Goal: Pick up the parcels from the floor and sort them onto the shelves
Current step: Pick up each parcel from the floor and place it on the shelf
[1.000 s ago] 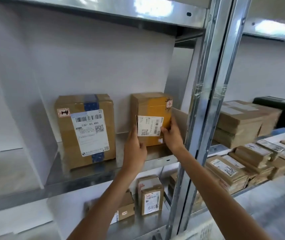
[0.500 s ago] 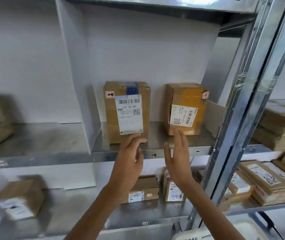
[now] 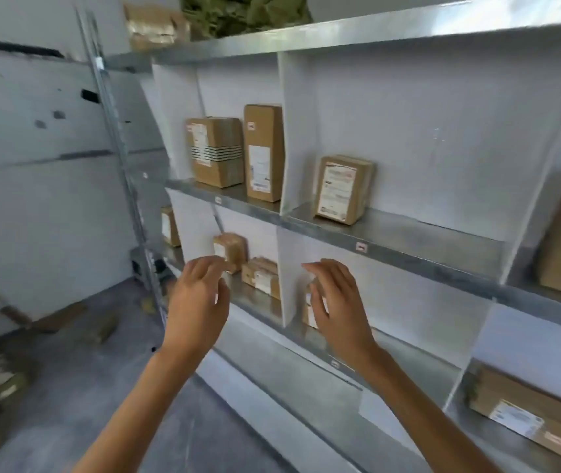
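Empty-handed before the metal shelves (image 3: 408, 257), a person's left hand (image 3: 197, 302) and right hand (image 3: 337, 302) are hovering with fingers loosely spread, gripping nothing; the parcels waiting to be sorted are lying low at the left on the grey floor (image 3: 67, 421), well apart from both hands, with a small flat parcel (image 3: 103, 329) nearest and a blurred heap (image 3: 2, 382) further left; the left hand is sitting nearer to them, so the coming reach is probably going down and leftward; the small flat parcel's long axis seems to be running from near left to far right, though blur is making that uncertain. The shelf bays are already carrying stock: a squat box (image 3: 216, 151) and a tall box (image 3: 263, 153) are standing upright just beside each other in the upper left bay; a single labelled box (image 3: 343, 189) is standing in the bay to the right; below, a little box (image 3: 229, 249) and a low parcel (image 3: 260, 276) are sharing the left bay; a half-hidden box (image 3: 307, 317) is showing behind the right hand; a wide parcel (image 3: 524, 414) is lying at the lower right.
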Tool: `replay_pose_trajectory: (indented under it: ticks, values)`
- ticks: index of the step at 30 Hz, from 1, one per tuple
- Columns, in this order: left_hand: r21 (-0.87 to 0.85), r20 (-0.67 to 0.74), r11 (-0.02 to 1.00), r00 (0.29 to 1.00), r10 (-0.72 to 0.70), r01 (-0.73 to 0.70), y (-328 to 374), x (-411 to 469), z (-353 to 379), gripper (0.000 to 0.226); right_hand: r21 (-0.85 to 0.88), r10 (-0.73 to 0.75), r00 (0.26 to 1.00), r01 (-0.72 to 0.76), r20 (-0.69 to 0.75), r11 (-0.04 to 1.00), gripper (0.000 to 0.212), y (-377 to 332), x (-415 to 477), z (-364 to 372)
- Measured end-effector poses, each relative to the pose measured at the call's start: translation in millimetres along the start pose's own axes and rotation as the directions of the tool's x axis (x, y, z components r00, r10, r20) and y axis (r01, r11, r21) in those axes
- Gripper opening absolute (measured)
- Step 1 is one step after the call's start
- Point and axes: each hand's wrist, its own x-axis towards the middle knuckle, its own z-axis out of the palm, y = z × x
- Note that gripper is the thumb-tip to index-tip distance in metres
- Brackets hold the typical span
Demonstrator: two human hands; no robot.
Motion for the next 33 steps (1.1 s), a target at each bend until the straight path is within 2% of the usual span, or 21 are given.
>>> replay_pose_trajectory:
  ticks: [4, 7, 16, 21, 27, 33]
  values:
    - [0.18, -0.076, 0.968, 0.984, -0.164, 0.175, -99, -42, -80, 0.031, 0.133, -0.103, 0.993, 0.095, 0.057, 0.987, 0.026, -79, 12, 83]
    - [0.252, -0.141, 0.919, 0.951, -0.275, 0.303, -156, -76, -130, 0.031, 0.239, -0.158, 0.984, 0.135, 0.081, 0.962, 0.024, -127, 14, 136]
    - [0.345, -0.312, 0.698, 0.778, -0.545, 0.627, -276, -166, -214, 0.025, 0.399, -0.264, 0.914, 0.127, 0.309, 0.908, 0.019, -195, 22, 271]
    - [0.327, -0.35, 0.654, 0.73, -0.587, 0.682, -330, -159, -211, 0.027, 0.463, -0.289, 0.87, 0.082, 0.398, 0.883, 0.02, -201, 37, 353]
    - [0.276, -0.345, 0.629, 0.686, -0.64, 0.726, -415, -96, -178, 0.028, 0.484, -0.254, 0.861, 0.011, 0.44, 0.875, 0.02, -189, 85, 458]
    - [0.236, -0.279, 0.62, 0.663, -0.695, 0.748, -484, -44, -126, 0.028, 0.443, -0.176, 0.81, -0.113, 0.559, 0.889, 0.019, -170, 122, 547]
